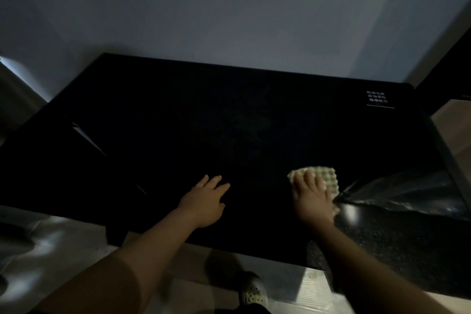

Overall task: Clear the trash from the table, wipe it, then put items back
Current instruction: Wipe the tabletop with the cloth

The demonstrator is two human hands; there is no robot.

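Observation:
A black table fills the middle of the dim view, its top covered by a dark mat with a small white printed label at the far right corner. My right hand presses flat with straight fingers on a pale green waffle-textured cloth near the table's front right. My left hand rests flat on the bare tabletop near the front edge, fingers spread, holding nothing.
A black plastic trash bag bulges at the table's right edge, close to the cloth. A pale wall stands behind the table. Light floor and my shoe show below the front edge. A dark flat object lies at the left.

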